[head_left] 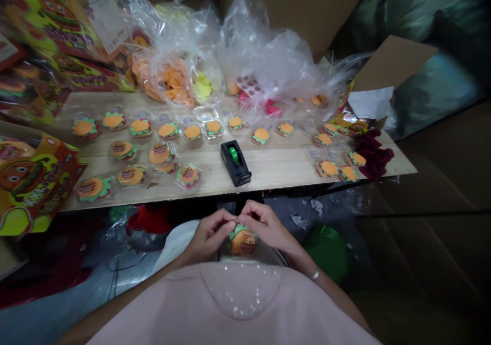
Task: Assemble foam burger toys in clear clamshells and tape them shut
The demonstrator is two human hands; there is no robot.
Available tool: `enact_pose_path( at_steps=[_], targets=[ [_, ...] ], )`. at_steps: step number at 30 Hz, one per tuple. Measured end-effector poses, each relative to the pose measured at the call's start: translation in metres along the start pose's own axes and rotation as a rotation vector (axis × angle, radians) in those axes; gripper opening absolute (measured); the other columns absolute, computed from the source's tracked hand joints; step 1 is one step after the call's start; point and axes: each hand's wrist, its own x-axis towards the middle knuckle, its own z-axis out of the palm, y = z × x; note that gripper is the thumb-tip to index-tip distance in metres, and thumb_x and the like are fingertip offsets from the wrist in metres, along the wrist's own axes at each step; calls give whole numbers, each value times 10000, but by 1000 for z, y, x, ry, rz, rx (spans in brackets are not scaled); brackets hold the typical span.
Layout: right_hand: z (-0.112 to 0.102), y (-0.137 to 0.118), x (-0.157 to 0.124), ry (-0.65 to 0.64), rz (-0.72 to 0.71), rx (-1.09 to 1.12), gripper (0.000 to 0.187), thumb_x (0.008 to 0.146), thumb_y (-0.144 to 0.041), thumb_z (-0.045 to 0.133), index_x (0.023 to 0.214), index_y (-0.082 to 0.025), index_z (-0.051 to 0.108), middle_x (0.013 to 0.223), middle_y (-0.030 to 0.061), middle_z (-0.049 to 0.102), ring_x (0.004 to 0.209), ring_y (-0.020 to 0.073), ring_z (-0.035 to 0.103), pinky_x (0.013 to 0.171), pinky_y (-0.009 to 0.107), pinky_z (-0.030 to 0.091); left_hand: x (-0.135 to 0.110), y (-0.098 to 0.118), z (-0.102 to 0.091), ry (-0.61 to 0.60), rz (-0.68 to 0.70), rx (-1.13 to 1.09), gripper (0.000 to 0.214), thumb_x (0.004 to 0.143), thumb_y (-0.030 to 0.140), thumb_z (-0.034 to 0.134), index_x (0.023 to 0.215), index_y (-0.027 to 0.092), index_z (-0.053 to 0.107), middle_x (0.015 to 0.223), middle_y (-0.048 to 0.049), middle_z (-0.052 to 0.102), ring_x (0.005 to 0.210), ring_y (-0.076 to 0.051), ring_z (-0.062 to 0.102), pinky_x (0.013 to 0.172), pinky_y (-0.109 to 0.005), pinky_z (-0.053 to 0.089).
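Observation:
Close to my body, below the table's front edge, a toy burger [243, 242] in a clear plastic case hangs between my hands. Its orange bun carries a printed label, and green lettuce frills show at the upper edge. My left hand [212, 232] pinches the case's upper edge from the left, thumb against forefinger. From the right, my right hand [264, 223] pinches the same edge, its fingertips meeting the left ones. The exact bit of case between the fingertips is hidden. On the table just ahead stands a black tape dispenser [235, 163] with a green core.
Rows of cased toy burgers [169, 130] spread over the wooden table [276, 166]. Printed burger boxes [34, 176] stack at the left. Clear bags [172, 79] of orange and yellow pieces line the back. A dark red cloth [371, 155] lies at the right end.

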Motion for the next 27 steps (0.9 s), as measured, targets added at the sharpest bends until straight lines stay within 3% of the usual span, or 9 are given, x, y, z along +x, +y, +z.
enact_pose_path(
  at_steps=[4,6,8,10,12,15,18,23,27],
  targets=[
    [-8,5,0,26,10,116,234,799,-389,625,742,-167,578,664,-28,520,592,94,430,548,215,333,26,12,1,-91,7,61,255,837,370,545,824,126,617,740,-16,590,687,-126,517,634,-224,404],
    [-7,13,-2,173,17,224,242,773,-394,651,724,-171,571,651,-32,515,576,92,425,543,214,334,46,17,2,-179,-28,44,245,811,368,577,774,127,608,689,1,572,642,-113,502,602,-214,391],
    [0,26,-7,400,42,394,270,754,-414,664,697,-180,543,623,-43,491,544,89,408,524,212,326,61,18,5,-217,-81,-24,236,761,360,638,740,129,596,665,10,572,608,-103,503,581,-207,389],
    [8,41,-15,587,85,590,296,745,-440,665,694,-194,508,607,-51,473,526,90,404,514,212,329,64,16,8,-218,-140,-114,230,717,325,688,827,135,618,775,-12,631,676,-120,558,637,-221,429],
    [11,53,-24,644,127,720,299,750,-447,662,705,-202,495,615,-49,483,535,96,420,523,214,343,56,10,12,-211,-184,-182,304,708,289,700,970,152,628,944,-46,664,810,-156,599,734,-256,459],
    [4,61,-33,580,135,752,242,760,-425,663,798,-213,553,687,-35,533,592,107,465,570,222,377,45,2,17,-198,-188,-170,309,740,294,672,1009,145,654,996,-74,680,894,-188,608,798,-282,461],
    [-9,61,-32,506,83,605,220,757,-398,672,854,-212,605,734,-24,557,640,113,480,611,226,386,44,-4,18,-211,-187,-140,289,754,310,659,981,135,690,1003,-86,691,928,-203,608,829,-289,454],
    [-21,53,-28,385,79,383,206,785,-390,638,782,-188,602,681,-31,529,607,102,442,592,220,360,45,-10,16,-36,-265,-229,244,719,335,684,863,139,698,840,-54,706,729,-163,616,680,-255,467],
    [-27,48,-31,160,126,298,233,783,-398,637,766,-169,598,648,-27,526,591,102,436,575,224,346,38,-4,15,-134,-198,-148,249,752,337,661,885,130,703,923,-88,706,831,-194,620,736,-277,471]
  ],
)
